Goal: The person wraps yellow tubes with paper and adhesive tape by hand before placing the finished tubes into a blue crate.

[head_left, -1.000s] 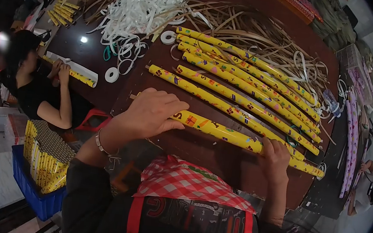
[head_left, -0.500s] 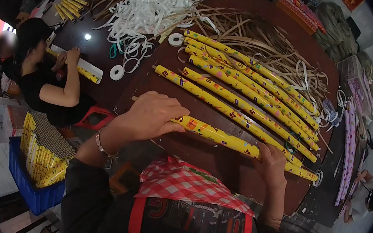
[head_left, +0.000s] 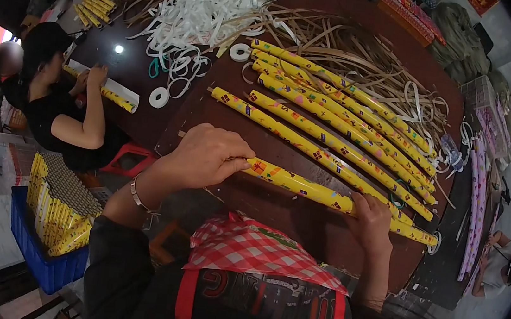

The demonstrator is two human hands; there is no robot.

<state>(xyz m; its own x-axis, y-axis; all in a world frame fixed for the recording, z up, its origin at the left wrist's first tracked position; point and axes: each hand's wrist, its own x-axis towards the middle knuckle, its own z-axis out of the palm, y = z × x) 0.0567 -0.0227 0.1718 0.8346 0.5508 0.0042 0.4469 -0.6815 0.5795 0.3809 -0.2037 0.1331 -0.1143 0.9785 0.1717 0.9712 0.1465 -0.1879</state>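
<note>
The left hand's point(head_left: 201, 159) fingers are closed at one end of a yellow patterned tube point(head_left: 303, 188), thumb and fingertips pinching it. The right hand point(head_left: 374, 224) has its fingers curled over the tube farther along, leaving no visible gap; their undersides are hidden. The tube slants over the near edge of the dark brown table point(head_left: 228, 121) and runs on past the right hand. It looks rolled into a full round; I cannot tell whether its seam is fixed.

Just beyond, several matching tubes point(head_left: 318, 155) lie roughly side by side, apparently fully covered. Past them spread brown strips point(head_left: 358, 48) and a heap of white strips point(head_left: 204, 10). Off to the left, a co-worker point(head_left: 69, 117) handles a yellow piece point(head_left: 121, 101) with a white sheet point(head_left: 124, 92) lying open beside it, so that one looks only partly wrapped.
</note>
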